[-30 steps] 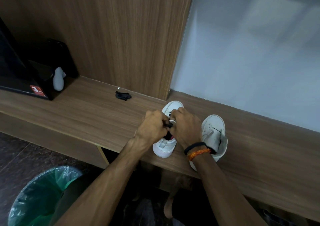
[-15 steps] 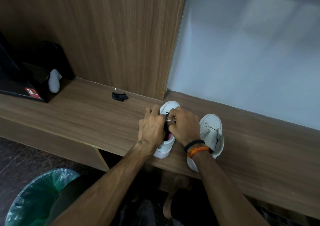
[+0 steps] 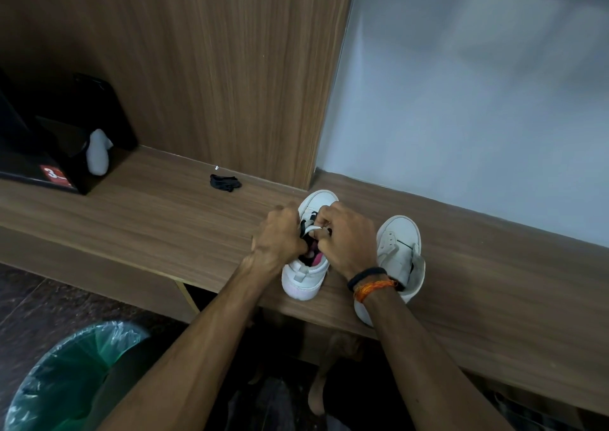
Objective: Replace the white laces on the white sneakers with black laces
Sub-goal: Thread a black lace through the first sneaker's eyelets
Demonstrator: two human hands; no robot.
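Bare forearms; black band [image 3: 365,274], orange thread [image 3: 374,289] on right wrist.

1. indoor room, of a home or lodging kind; which one cannot be told.
2. long built-in wooden ledge [image 3: 138,219] of laminate, running beneath a matching wood-grain wall panel [image 3: 204,68].
3. plain pale painted wall [image 3: 478,100] beside the panel.
4. dark polished stone floor [image 3: 29,302] below the ledge.
5. waste bin lined with a green plastic bag [image 3: 66,378] on the floor.
6. black boxy object with a red label [image 3: 52,157] at the ledge's far left.
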